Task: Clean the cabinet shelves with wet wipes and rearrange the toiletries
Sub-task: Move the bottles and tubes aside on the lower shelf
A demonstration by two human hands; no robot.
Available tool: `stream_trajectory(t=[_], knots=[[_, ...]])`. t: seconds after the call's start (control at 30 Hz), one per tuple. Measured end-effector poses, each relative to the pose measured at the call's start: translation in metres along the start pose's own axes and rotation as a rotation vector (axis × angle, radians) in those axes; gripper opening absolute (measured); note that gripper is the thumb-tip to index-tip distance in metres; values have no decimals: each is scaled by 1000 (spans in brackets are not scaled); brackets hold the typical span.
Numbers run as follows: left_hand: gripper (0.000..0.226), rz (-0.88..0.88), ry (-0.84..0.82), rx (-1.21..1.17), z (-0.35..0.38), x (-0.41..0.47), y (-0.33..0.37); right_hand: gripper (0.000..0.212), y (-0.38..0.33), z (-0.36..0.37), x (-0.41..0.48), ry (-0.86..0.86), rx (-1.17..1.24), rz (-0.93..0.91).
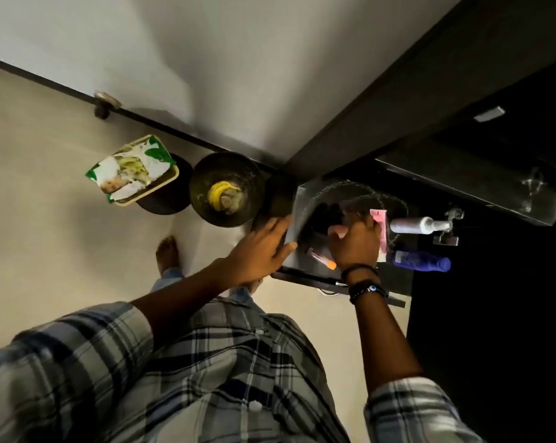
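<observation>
cabinet (481,100): dark, fills frame from 1 to 4 o'clock, door open, interior mostly black
floor (46,238): pale, 9 o'clock half of frame
shirt (206,378): plaid, person's torso at 6 o'clock, sleeves rolled
shelf (305,199): grey reflective panel at centre-right, wet smear arcs on it, both hands on it
bin (227,188): round dark one on floor at 10 o'clock of shelf, banana peel (220,193) inside
wet wipes pack (131,169): green and white, lying on a tan tray on a dark round stool, at 9 o'clock of bin, well apart from shelf
left hand (259,251): fingers spread flat, palm pressed on shelf's left edge, gripping nothing
right hand (356,239): fingers curled down onto shelf surface, cannot tell if a wipe is under them; black bead bracelets on wrist
blue bottle (422,260): lying on side at 3 o'clock of right hand
white spray bottle (420,225): lying on side, just at 12 o'clock of blue bottle
pink tube (380,231): just beside right hand's knuckles
small tube, orange cap (323,260): on shelf at 7 o'clock of right hand
bare foot (168,254): on floor, 9 o'clock of left hand
</observation>
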State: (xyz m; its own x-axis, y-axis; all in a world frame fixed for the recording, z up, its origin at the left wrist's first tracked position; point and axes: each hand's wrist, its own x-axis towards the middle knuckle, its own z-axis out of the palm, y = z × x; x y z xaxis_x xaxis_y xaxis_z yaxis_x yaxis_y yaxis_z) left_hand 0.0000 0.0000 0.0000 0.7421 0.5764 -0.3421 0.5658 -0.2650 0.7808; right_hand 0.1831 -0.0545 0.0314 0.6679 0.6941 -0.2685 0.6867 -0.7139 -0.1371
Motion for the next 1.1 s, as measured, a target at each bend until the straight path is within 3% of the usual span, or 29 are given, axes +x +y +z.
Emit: stream_trajectory(t=[0.13,0.27,0.43,0.63,0.93,1.1], knots=[[53,5,30,39,10,13,12,38,16,1,17,-172,7,6],[48,6,63,10,16,16,6,18,21,0,22,-184,6,-44],[52,-47,59,-11,24,19,2,16,23,-4,35,-182,65,-145],[53,-86,66,-35,28,23,5,22,-4,-15,70,-100,162,-116],[55,-144,135,-13,29,24,10,27,-30,-23,98,-241,45,-242],[54,-131,145,-13,39,20,9,24,-17,-19,102,-229,103,-202]])
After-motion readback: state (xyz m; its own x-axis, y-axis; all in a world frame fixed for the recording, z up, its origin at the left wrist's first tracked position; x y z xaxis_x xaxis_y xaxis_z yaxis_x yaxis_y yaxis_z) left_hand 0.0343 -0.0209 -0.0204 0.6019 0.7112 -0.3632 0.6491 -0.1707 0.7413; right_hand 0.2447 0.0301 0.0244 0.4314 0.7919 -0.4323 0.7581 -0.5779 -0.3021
